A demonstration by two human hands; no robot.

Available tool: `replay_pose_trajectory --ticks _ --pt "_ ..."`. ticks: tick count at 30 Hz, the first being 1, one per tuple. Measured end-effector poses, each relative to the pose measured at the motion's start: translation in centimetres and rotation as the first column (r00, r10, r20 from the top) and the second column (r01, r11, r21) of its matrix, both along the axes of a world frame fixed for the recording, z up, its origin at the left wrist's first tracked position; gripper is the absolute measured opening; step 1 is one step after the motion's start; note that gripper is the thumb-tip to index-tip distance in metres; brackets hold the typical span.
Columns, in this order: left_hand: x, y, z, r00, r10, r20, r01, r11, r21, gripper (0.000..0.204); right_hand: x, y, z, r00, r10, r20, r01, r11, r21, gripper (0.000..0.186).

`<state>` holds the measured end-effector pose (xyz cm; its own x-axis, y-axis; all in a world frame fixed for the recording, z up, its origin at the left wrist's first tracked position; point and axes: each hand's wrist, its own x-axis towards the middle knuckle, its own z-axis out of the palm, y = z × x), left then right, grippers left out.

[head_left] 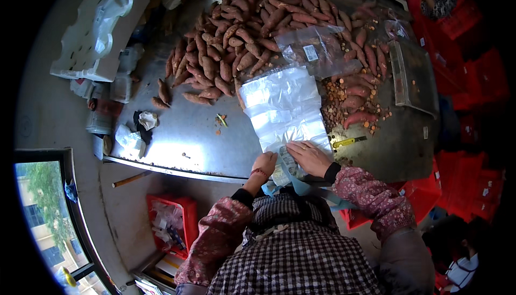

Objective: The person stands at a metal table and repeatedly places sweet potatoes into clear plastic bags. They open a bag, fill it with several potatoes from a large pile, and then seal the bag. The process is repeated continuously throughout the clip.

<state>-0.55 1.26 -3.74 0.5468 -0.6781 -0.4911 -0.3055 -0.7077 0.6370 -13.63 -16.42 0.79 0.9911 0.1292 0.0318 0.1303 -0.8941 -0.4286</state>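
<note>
A stack of clear plastic bags (285,104) lies on the metal table, its near end reaching the table's front edge. My right hand (310,158) rests flat on the near part of the bags, fingers stretched out. At the bags' left edge, my left hand (263,165) is closed; what its fingers hold is hidden. A light-blue strap (294,181) runs between my hands and hangs past the table edge. Just right of the bags lies a yellow utility knife (345,142). Beyond them spreads a large heap of sweet potatoes (231,42).
Small cut pieces (332,104) lie right of the bags, beside a metal tray (411,77). A white foam box (91,53) stands at the far left. Red crates (470,77) line the right side, and another red crate (185,225) sits below the table's left part.
</note>
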Motion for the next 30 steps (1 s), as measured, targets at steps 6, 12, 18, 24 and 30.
replay_pose_trajectory --ticks 6,12,18,24,30 --pt "0.8 -1.1 7.2 0.907 0.143 -0.396 -0.061 0.975 0.213 0.043 -0.3 0.4 0.3 1.0 -0.016 -0.02 0.016 0.999 -0.036 0.048" --pt "-3.0 -1.8 2.8 0.957 0.081 -0.28 -0.109 0.99 -0.086 0.035 -0.5 0.0 -0.4 0.999 0.014 -0.035 -0.017 0.994 -0.105 0.051" --pt "-4.3 4.3 6.3 0.97 -0.198 -0.14 0.158 0.955 -0.252 0.031 -0.4 -0.3 -0.4 0.995 -0.086 0.046 0.088 0.995 -0.036 0.029" --pt "-2.6 3.5 6.1 0.838 -0.245 -0.488 0.036 0.916 -0.399 0.021 6.2 -2.6 0.9 0.941 -0.304 0.15 0.274 0.942 0.192 0.009" --pt "-1.0 -0.9 9.5 0.743 -0.465 -0.481 0.288 0.872 -0.396 0.02 8.4 -6.1 2.0 0.98 -0.096 -0.174 0.143 0.949 0.282 0.016"
